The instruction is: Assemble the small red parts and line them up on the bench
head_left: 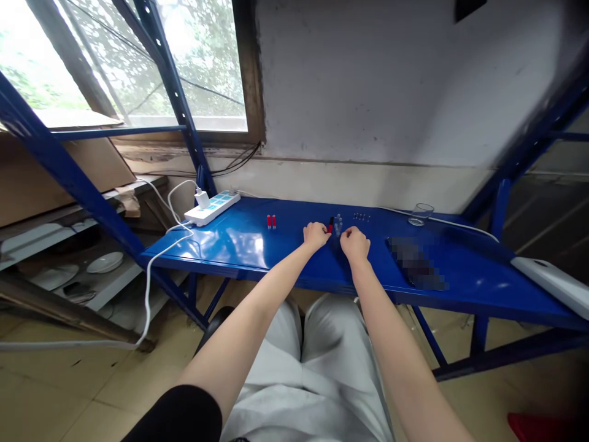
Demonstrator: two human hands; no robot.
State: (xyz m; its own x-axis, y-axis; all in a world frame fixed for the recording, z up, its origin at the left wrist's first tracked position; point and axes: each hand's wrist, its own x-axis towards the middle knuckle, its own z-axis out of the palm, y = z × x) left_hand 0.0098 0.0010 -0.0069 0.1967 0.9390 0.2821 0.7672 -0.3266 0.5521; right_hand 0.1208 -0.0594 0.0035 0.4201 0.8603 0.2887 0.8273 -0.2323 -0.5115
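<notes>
My left hand (316, 236) is closed round a small red tube with a black top (330, 224), held upright over the blue table (239, 245). A short way to its right, my right hand (356, 244) has its fingers curled together in a pinch; what they hold, if anything, is too small to tell. Between and just behind the two hands stands a cluster of small clear pieces (338, 222). Farther back on the right lie several tiny dark-tipped bits (362, 216) in rows. Two red tubes with pale lower ends (271, 221) stand side by side to the left.
A white power strip (211, 209) with a plugged-in adapter sits at the table's left end, its cable hanging over the edge. On the right are a clear glass (420, 214), a blurred-out dark flat object (416, 263) and a white device (552, 279). Blue frame posts flank the table.
</notes>
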